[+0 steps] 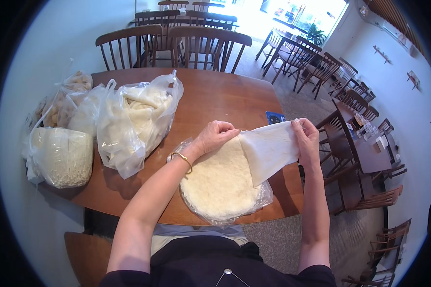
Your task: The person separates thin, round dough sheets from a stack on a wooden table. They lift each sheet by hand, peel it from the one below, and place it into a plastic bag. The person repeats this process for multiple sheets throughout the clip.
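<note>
A round stack of thin, pale food sheets [219,183], perhaps bean-curd skin, lies on clear plastic wrap [264,195] near the table's front edge. One thin white sheet [273,150] is lifted at the stack's right side and stretched between my hands. My left hand [217,136], with a gold bangle at the wrist, pinches the sheet's upper left edge above the stack. At the upper right corner, my right hand [306,138] grips the same sheet between thumb and fingers. The sheet's lower edge hangs over the right part of the stack.
On the wooden table [215,93], a plastic bag of folded pale sheets [143,107] stands at the left. Beside it are a wrapped pack of enoki mushrooms [63,158] and a bag of brownish food [68,93]. A blue card [274,117] lies behind the sheet. Wooden chairs [208,39] stand beyond.
</note>
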Demonstrator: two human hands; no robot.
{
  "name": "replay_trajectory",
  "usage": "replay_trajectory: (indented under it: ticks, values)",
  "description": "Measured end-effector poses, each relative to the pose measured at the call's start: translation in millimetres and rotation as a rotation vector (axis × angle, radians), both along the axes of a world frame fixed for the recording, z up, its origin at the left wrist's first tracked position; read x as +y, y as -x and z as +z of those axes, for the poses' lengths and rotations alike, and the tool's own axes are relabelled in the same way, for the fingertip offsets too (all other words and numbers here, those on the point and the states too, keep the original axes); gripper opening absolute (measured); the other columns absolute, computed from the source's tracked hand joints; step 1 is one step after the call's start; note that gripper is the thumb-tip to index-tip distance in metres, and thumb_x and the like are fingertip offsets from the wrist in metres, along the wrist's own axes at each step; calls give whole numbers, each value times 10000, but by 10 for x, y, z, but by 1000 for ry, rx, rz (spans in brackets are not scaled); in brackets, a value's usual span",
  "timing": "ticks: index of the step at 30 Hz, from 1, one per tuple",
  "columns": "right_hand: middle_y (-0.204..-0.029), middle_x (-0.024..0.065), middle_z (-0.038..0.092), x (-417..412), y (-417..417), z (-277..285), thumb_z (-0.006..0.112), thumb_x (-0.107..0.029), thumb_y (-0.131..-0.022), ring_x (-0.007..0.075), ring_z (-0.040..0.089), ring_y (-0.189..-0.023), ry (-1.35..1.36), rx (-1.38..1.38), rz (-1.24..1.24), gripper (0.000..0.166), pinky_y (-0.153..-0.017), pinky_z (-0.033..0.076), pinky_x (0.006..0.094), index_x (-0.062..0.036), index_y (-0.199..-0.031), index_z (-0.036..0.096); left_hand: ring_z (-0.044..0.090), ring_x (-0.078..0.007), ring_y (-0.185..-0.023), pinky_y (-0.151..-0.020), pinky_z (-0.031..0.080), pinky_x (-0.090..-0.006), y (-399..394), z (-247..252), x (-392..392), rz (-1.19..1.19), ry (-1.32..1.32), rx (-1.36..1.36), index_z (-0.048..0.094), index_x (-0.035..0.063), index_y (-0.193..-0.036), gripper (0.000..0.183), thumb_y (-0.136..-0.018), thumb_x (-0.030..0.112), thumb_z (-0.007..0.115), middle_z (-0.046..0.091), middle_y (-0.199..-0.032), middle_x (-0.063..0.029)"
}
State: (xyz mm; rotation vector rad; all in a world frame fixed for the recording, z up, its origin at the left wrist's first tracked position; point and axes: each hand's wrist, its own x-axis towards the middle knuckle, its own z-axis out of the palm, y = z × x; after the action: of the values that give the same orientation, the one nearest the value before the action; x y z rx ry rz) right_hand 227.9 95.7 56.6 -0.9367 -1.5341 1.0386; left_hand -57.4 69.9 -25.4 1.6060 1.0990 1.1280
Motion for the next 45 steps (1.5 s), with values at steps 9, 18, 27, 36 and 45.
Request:
replay_trajectory:
  ticks: [9, 18, 27, 36, 45]
  values:
    - [-1024, 86, 675, -222, 377, 141, 767, -337, -857, 141, 633, -854, 264, -492, 206, 540, -720, 510, 283, -23, -1268, 613, 443, -47, -643, -572, 383, -258, -100, 183, -99, 31, -18, 38, 659, -13, -826, 341, -956, 302, 640, 525, -648, 35]
    - [-864, 166, 705, -311, 472, 69, 733, -224, -819, 215, 687, -815, 94, -855, 80, 308, -741, 526, 344, 42, -971, 704, 506, -136, -597, -590, 443, -328, -105, 268, -206, 198, -144, 111, 663, -44, -857, 321, -940, 265, 641, 589, -636, -111]
    - [-791, 23, 655, -579, -264, 72, 695, -177, -887, 85, 588, -733, 216, -467, -33, 191, -655, 474, 258, 12, -867, 687, 579, -260, -608, -623, 470, -380, 52, -4, -92, 337, -96, 234, 667, -37, -845, 331, -949, 274, 620, 617, -671, -178]
    - [-797, -19, 629, -797, -1063, 478, 652, -211, -950, 57, 587, -679, 151, 4, -124, 136, -618, 476, 216, -78, -928, 636, 676, -386, -742, -678, 528, -479, -78, 11, -151, 463, -190, 551, 677, 16, -818, 302, -935, 289, 625, 680, -755, -196]
    - [-827, 0, 645, -881, -609, 1423, 733, -204, -890, 67, 600, -723, 190, -317, 208, 167, -631, 485, 223, -51, -913, 668, 581, -258, -1199, -1045, 422, -428, -509, 800, -369, 143, -293, 152, 623, 39, -1235, 488, -919, 408, 670, 650, -1193, -116]
